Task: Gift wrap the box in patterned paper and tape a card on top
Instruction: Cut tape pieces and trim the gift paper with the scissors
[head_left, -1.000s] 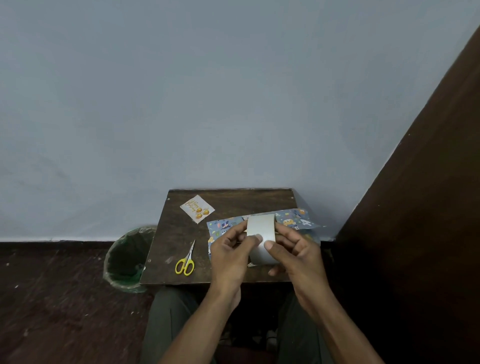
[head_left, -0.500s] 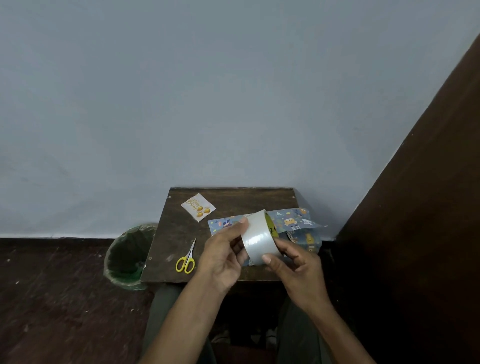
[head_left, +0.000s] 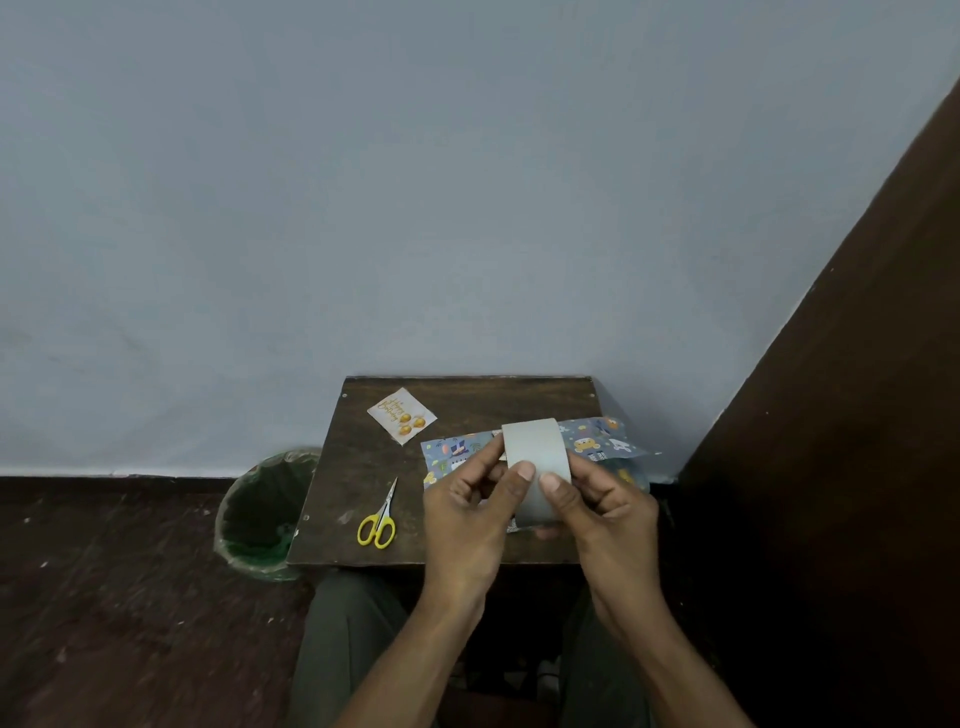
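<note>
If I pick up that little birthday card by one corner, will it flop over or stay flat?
The card lies flat on the table with no curled corners, so it is probably stiffish and would bend only a little. It looks thin and small, so likely very light; a nudge might slide it easily across the smooth wood.

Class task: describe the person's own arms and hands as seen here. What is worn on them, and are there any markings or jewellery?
Both forearms are bare up to the picture's lower edge; no sleeves show. The left hand and right hand wear no gloves, and no rings, watch or bracelets show. Fingernails are short and unpainted. No markings are visible.
</note>
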